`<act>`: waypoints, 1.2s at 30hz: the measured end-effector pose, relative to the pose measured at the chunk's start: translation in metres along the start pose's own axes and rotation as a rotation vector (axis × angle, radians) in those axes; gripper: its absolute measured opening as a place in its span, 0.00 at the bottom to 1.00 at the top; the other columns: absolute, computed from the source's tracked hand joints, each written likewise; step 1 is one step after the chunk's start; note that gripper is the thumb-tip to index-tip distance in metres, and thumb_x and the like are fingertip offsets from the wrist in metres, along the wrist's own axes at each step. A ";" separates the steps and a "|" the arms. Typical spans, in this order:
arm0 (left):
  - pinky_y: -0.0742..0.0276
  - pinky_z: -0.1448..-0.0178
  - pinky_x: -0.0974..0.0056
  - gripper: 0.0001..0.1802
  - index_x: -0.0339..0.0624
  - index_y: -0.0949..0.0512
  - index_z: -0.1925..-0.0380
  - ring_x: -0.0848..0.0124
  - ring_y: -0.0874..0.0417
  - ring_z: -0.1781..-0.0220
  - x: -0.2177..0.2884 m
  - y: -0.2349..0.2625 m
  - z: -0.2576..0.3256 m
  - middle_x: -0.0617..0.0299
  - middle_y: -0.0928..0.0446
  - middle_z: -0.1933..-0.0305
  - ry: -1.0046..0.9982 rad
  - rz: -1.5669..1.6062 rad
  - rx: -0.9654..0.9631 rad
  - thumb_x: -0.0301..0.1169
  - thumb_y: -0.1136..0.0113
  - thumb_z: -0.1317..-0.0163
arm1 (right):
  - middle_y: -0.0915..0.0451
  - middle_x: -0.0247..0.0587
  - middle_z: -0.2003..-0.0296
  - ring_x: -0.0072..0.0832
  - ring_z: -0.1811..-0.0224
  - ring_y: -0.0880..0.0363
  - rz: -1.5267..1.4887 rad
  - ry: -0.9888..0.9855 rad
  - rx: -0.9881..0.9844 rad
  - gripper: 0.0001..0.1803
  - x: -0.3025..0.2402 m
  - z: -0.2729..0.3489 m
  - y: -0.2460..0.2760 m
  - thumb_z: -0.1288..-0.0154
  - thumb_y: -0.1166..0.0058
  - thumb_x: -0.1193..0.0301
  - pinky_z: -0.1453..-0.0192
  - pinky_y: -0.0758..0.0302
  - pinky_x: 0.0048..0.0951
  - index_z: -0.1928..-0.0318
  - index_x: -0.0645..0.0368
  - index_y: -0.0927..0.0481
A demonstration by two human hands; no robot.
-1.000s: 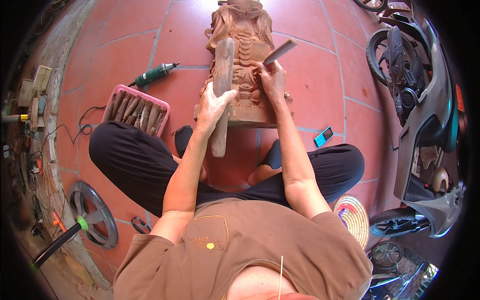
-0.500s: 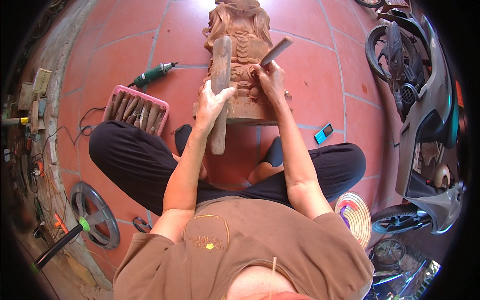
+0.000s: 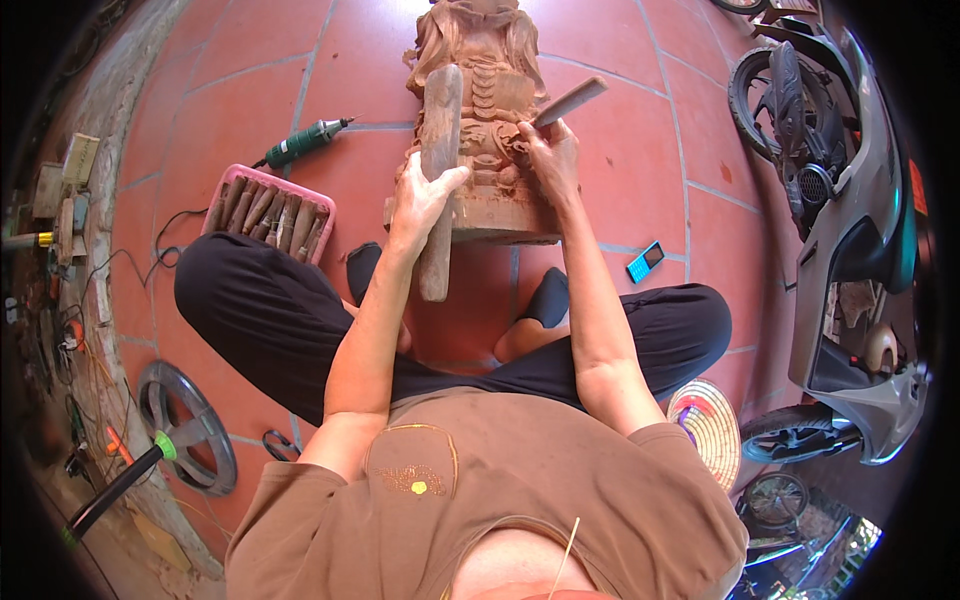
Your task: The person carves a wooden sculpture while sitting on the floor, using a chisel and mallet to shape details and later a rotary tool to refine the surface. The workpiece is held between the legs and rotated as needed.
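On the red tiled floor, in front of a person sitting with legs bent outward, lies a carved wooden statue, its flat base toward the person. The left hand is wrapped around a long wooden club, thumb across it; the club overlaps the statue's left side in view, but whether they touch cannot be told. The right hand pinches a straight hand tool over the carving's right side; the handle slants up and right, while the tip is hidden. To the left, beside the knee, a pink tray contains a row of wooden-handled tools, and a green rotary tool rests just beyond it. A blue mobile phone lies near the right knee, with a motorbike farther right.
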State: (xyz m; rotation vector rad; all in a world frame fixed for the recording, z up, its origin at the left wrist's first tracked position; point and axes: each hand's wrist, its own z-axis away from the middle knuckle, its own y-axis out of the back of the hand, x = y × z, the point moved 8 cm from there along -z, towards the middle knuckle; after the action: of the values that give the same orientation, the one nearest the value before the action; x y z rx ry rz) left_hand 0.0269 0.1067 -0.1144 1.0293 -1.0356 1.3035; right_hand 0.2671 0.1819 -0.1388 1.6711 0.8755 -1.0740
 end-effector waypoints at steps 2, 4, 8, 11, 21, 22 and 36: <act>0.23 0.72 0.68 0.36 0.32 0.31 0.36 0.74 0.20 0.72 0.000 0.003 0.001 0.58 0.19 0.59 0.004 0.017 0.014 0.40 0.30 0.40 | 0.16 0.34 0.71 0.19 0.68 0.22 0.094 0.035 -0.026 0.07 -0.023 0.007 -0.009 0.35 0.33 0.72 0.61 0.24 0.28 0.62 0.62 0.17; 0.23 0.73 0.68 0.36 0.32 0.30 0.37 0.74 0.20 0.72 0.001 0.002 0.001 0.58 0.19 0.60 0.004 0.032 0.010 0.40 0.30 0.40 | 0.16 0.30 0.70 0.16 0.67 0.23 0.137 0.046 -0.029 0.06 -0.028 0.010 -0.009 0.34 0.33 0.73 0.61 0.24 0.25 0.62 0.62 0.16; 0.24 0.73 0.68 0.34 0.33 0.30 0.38 0.75 0.21 0.74 0.001 0.001 0.001 0.59 0.20 0.61 -0.008 0.037 0.000 0.40 0.29 0.40 | 0.16 0.31 0.71 0.16 0.67 0.23 0.094 0.028 -0.002 0.07 -0.017 0.011 -0.007 0.34 0.33 0.72 0.62 0.24 0.26 0.63 0.62 0.16; 0.25 0.74 0.69 0.33 0.33 0.29 0.40 0.76 0.22 0.75 -0.003 0.000 -0.003 0.60 0.20 0.63 -0.031 0.035 0.000 0.40 0.29 0.40 | 0.16 0.33 0.72 0.17 0.68 0.22 0.020 0.031 -0.006 0.08 -0.022 0.016 -0.010 0.34 0.33 0.71 0.62 0.24 0.27 0.62 0.63 0.16; 0.24 0.73 0.69 0.32 0.34 0.28 0.40 0.76 0.23 0.76 0.004 -0.001 0.002 0.62 0.21 0.66 0.006 0.031 -0.014 0.40 0.30 0.39 | 0.14 0.39 0.71 0.23 0.68 0.18 0.042 -0.118 -0.120 0.10 -0.001 0.013 0.001 0.38 0.33 0.72 0.61 0.23 0.31 0.62 0.67 0.17; 0.24 0.73 0.69 0.32 0.34 0.28 0.40 0.77 0.23 0.76 0.005 -0.002 0.002 0.62 0.21 0.66 -0.002 0.037 -0.018 0.40 0.30 0.39 | 0.14 0.38 0.71 0.23 0.68 0.18 0.004 -0.159 -0.145 0.11 0.006 0.013 0.003 0.38 0.33 0.71 0.60 0.23 0.31 0.62 0.67 0.17; 0.23 0.72 0.68 0.34 0.32 0.29 0.39 0.75 0.22 0.75 0.004 0.002 0.002 0.60 0.20 0.63 0.012 0.001 -0.004 0.40 0.30 0.40 | 0.15 0.35 0.72 0.19 0.71 0.19 -0.126 -0.232 -0.160 0.08 0.008 0.016 0.001 0.35 0.33 0.73 0.66 0.23 0.24 0.64 0.65 0.17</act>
State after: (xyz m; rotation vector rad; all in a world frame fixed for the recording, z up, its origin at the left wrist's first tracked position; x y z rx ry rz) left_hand 0.0249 0.1057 -0.1103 1.0165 -1.0295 1.3065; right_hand 0.2662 0.1669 -0.1488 1.3437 0.8988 -1.2228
